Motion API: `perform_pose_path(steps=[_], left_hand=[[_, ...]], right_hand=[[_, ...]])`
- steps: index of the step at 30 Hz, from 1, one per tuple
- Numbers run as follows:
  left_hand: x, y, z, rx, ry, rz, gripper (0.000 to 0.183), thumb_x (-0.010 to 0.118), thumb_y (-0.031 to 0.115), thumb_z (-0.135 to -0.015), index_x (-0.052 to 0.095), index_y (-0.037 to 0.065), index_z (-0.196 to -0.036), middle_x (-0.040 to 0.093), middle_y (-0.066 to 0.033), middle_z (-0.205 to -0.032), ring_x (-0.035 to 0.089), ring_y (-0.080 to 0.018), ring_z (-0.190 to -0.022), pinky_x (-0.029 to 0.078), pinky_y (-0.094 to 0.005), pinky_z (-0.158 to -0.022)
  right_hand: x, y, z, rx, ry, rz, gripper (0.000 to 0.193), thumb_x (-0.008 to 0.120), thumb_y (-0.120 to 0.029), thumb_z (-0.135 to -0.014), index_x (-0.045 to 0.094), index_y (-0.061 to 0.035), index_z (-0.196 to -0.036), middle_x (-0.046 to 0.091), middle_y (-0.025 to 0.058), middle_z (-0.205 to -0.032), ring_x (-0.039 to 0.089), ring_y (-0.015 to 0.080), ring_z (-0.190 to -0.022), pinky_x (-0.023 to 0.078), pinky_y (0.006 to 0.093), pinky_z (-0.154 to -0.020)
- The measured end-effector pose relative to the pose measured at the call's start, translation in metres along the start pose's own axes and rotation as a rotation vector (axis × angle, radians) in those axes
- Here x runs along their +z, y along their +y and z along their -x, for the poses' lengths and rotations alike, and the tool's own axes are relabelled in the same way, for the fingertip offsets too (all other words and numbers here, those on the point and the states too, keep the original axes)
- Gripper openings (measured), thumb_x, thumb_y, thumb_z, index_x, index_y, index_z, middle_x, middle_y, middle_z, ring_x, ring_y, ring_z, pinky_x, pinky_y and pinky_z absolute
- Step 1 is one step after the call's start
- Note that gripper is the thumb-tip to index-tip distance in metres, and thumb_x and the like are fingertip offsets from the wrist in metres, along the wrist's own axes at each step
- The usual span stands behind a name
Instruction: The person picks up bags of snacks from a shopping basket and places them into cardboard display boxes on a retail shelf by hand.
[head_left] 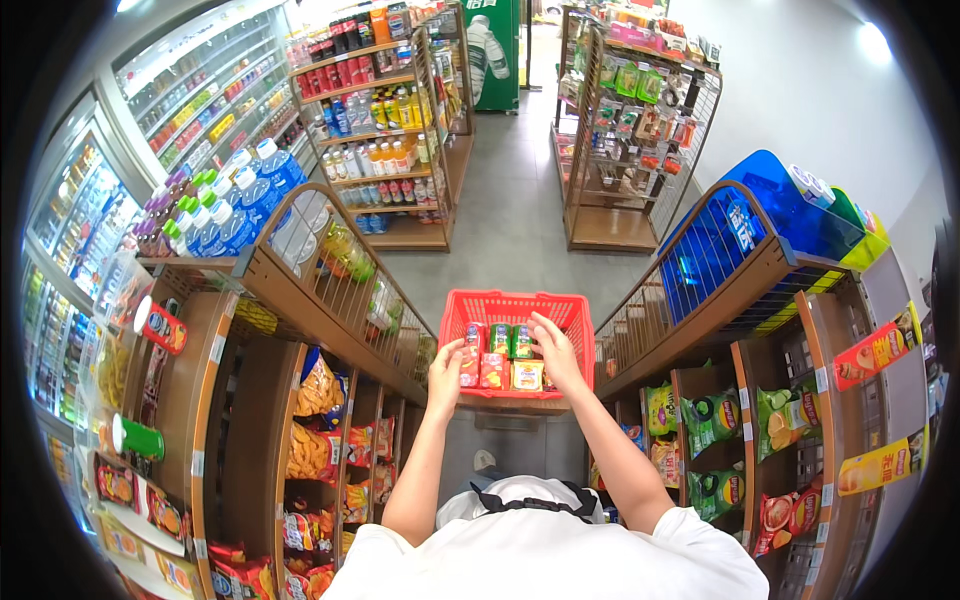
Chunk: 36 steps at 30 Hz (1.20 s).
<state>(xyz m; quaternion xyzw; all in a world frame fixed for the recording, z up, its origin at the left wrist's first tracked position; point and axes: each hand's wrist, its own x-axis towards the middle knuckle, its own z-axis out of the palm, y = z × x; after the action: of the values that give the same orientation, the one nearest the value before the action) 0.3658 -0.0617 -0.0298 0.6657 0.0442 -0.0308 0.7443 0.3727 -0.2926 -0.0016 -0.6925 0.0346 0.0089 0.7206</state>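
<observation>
In front of me, between the shelves, a red plastic shopping basket (572,318) holds small packaged goods. Inside, two green canisters (500,340) stand behind a pink-red pack (493,371) and a small cream-and-yellow pack (527,375). A red canister (474,340) is at their left. My left hand (447,368) reaches in beside the red items, fingers stretched toward them; whether it touches them is unclear. On the other side, my right hand (555,350) is over the basket's right part, fingers apart beside the green canisters. Neither hand visibly grips anything.
Chip bags fill the left shelves (318,450) and right shelves (715,420). Bottled water (235,215) stands atop the left rack; a blue bin (730,225) tops the right one. Farther off, drink shelves (375,130) and a snack rack (640,130) flank a grey-floored aisle (505,190).
</observation>
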Motion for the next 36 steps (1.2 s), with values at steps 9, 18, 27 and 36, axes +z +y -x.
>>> perform_pose_path(steps=[9,18,27,36], left_hand=[[-0.024,-0.078,-0.051,-0.115,-0.042,-0.104,0.034,0.046,0.019,-0.104,0.055,0.002,-0.132,0.066,-0.0096,-0.117,0.062,-0.0165,-0.103,0.049,-0.0299,-0.090],[-0.015,-0.145,-0.084,-0.350,-0.049,-0.084,0.036,0.048,0.029,-0.104,0.057,0.004,-0.130,0.067,-0.0074,-0.114,0.064,-0.0156,-0.102,0.048,-0.0291,-0.087],[-0.011,-0.184,-0.106,-0.584,-0.119,-0.216,0.046,0.047,0.038,-0.104,0.056,0.001,-0.129,0.065,-0.0108,-0.115,0.061,-0.0186,-0.103,0.048,-0.0309,-0.087],[-0.001,-0.193,-0.113,-0.605,-0.117,-0.220,0.045,0.048,0.039,-0.103,0.060,0.000,-0.123,0.065,-0.0102,-0.114,0.061,-0.0164,-0.098,0.050,-0.0294,-0.081]], right_hand=[[0.015,0.079,-0.035,0.054,0.168,0.099,0.047,0.048,-0.031,-0.104,0.050,-0.0030,-0.141,0.062,0.0166,-0.132,0.059,0.0213,-0.120,0.045,0.0327,-0.101],[0.011,0.144,-0.062,0.217,0.058,0.237,0.049,0.046,-0.035,-0.104,0.046,-0.0065,-0.144,0.058,0.0141,-0.136,0.057,0.0222,-0.124,0.050,0.0350,-0.095],[0.013,0.237,-0.076,0.468,0.034,0.104,0.053,0.044,-0.045,-0.102,0.056,-0.0055,-0.135,0.065,0.0187,-0.124,0.062,0.0270,-0.114,0.046,0.0352,-0.097],[0.020,0.250,-0.080,0.869,-0.123,0.043,0.064,0.039,-0.051,-0.102,0.040,-0.0065,-0.148,0.048,0.0148,-0.145,0.049,0.0290,-0.130,0.046,0.0462,-0.102]])
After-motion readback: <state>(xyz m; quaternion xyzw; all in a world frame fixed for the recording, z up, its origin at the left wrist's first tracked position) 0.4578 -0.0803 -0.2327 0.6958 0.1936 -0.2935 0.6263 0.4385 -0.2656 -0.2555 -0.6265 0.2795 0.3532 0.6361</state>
